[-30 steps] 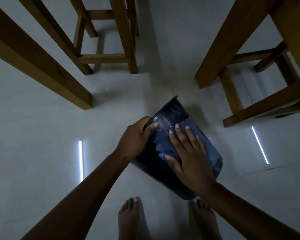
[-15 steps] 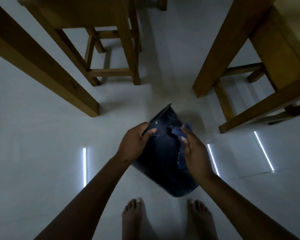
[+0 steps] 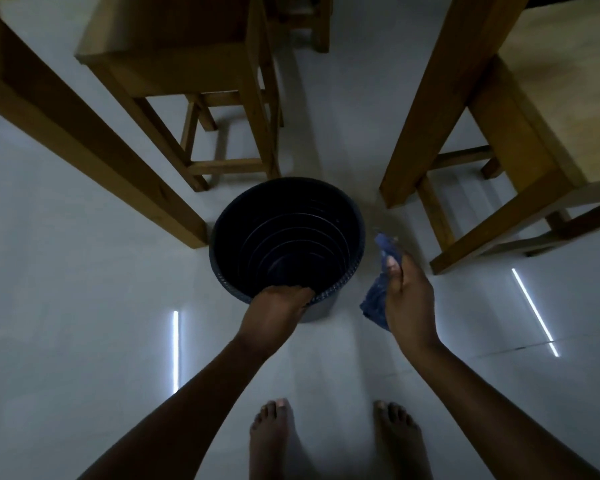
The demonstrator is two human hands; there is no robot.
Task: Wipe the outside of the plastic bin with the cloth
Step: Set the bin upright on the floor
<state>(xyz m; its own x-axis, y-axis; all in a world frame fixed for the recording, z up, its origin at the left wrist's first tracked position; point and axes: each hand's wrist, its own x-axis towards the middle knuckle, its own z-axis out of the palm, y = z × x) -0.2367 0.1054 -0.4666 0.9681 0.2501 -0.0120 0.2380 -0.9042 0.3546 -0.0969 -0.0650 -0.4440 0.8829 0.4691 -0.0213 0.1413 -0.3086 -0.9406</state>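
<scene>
The dark blue plastic bin [image 3: 286,209] stands upright on the pale floor, its open mouth facing up at me. My left hand [image 3: 274,311] grips its near rim, fingers curled over the edge into the bin. My right hand [image 3: 407,299] is to the right of the bin, apart from it, pinching a crumpled blue cloth [image 3: 378,292] that hangs beside the bin's right wall without touching it. The bin's outer wall is mostly hidden from this angle.
A wooden table leg [image 3: 94,161] slants in at the left, close to the bin. A wooden stool [image 3: 201,84] stands behind it. Another wooden frame [image 3: 471,140] is at the right. My bare feet [image 3: 271,441] are on the floor below.
The bin was tilted with its base toward me while the cloth rubbed its side; now it stands upright on the floor. My right hand has lifted the cloth off to the right.
</scene>
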